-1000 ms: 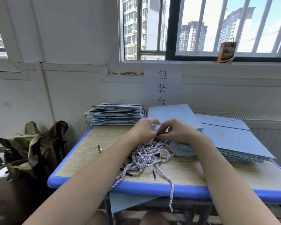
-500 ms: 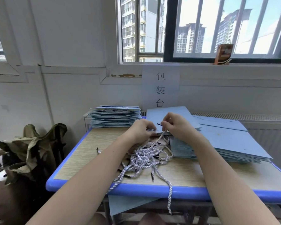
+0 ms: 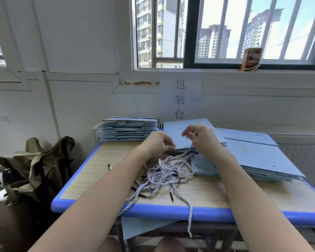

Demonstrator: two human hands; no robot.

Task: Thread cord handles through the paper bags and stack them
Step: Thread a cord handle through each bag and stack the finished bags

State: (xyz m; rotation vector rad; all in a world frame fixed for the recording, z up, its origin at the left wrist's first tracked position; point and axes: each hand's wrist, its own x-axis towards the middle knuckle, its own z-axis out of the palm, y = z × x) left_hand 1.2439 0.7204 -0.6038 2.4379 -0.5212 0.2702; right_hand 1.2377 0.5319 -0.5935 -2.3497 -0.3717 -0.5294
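Observation:
A flat light-blue paper bag (image 3: 175,131) lies on top of a spread pile of flat bags (image 3: 253,160) at the right of the table. My left hand (image 3: 160,144) holds the near edge of that top bag. My right hand (image 3: 200,137) is raised over the bag and pinches the black-tipped end of a twisted white cord (image 3: 189,149) that runs down to the table. A tangle of cords (image 3: 167,171) lies between my forearms. A neat stack of bags with cord handles (image 3: 129,129) stands at the back left.
The table (image 3: 91,206) has a blue rim and a wood-pattern top; one cord hangs over its front edge. A camouflage folding stool (image 3: 38,164) stands to the left. A paper sign (image 3: 180,95) hangs on the wall, and a carton (image 3: 249,60) sits on the window sill.
My right hand has risen from beside the left hand and pulled a cord end up over the top bag. My left hand has stayed at the bag's near edge.

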